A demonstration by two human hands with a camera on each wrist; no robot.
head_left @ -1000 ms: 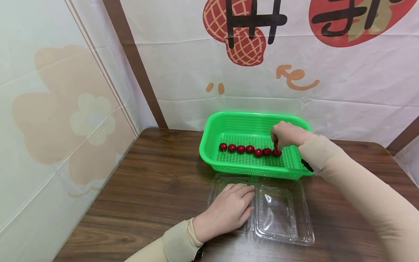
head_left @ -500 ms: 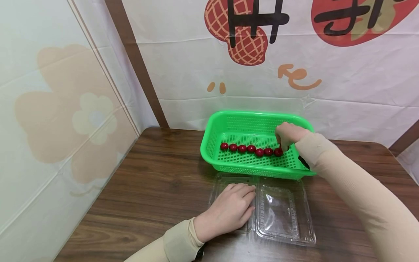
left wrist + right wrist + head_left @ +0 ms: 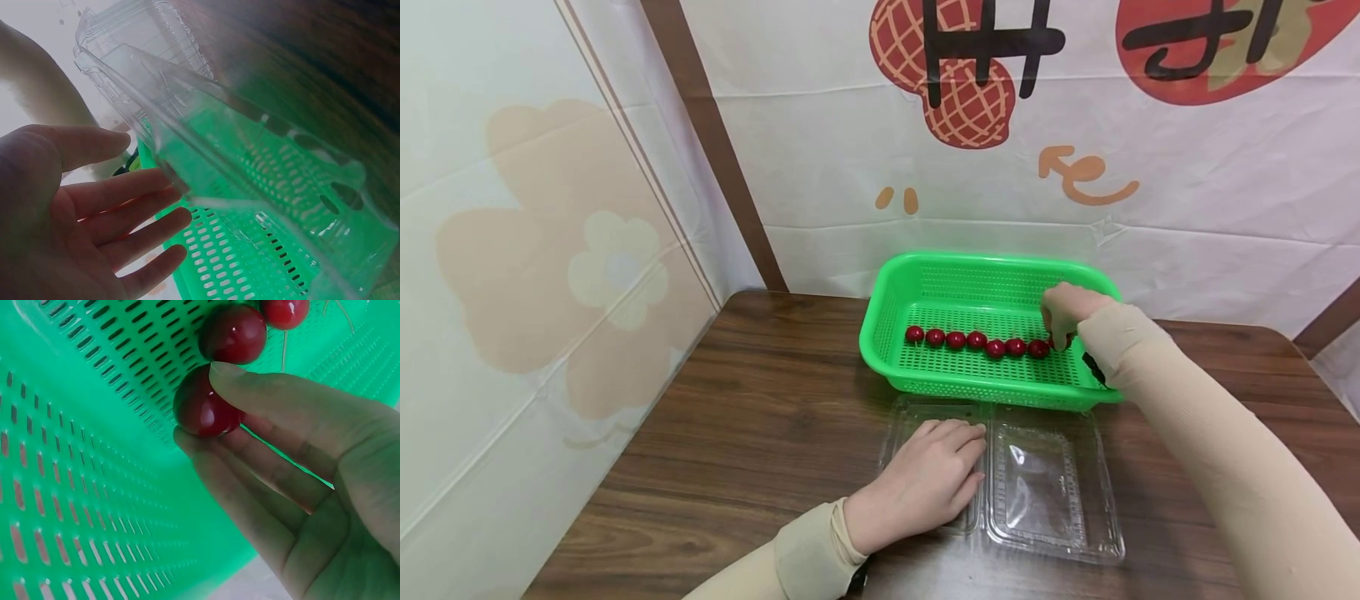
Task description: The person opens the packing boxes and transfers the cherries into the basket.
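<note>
Inside the green basket (image 3: 992, 392), dark red cherries (image 3: 977, 340) lie in a row across the perforated floor. At the row's right end my right hand (image 3: 1067, 310) reaches down into the basket. The right wrist view shows its thumb and fingertips pinching one cherry (image 3: 203, 406), close beside another cherry (image 3: 232, 334). My left hand (image 3: 921, 479) rests over the left half of a clear plastic clamshell box (image 3: 1037, 487), which lies opened flat in front of the basket. In the left wrist view, the left hand's fingers (image 3: 144, 225) are extended beside the clear plastic.
A brown wood-grain table (image 3: 760, 433) carries the basket and box. Behind it hangs a printed white cloth (image 3: 820, 150), with another pale cloth panel (image 3: 550, 250) at the left. The basket's back rim is near the cloth.
My right hand has moved slightly right and down at the row's end, with a cherry in its fingers. The left hand stays over the box.
</note>
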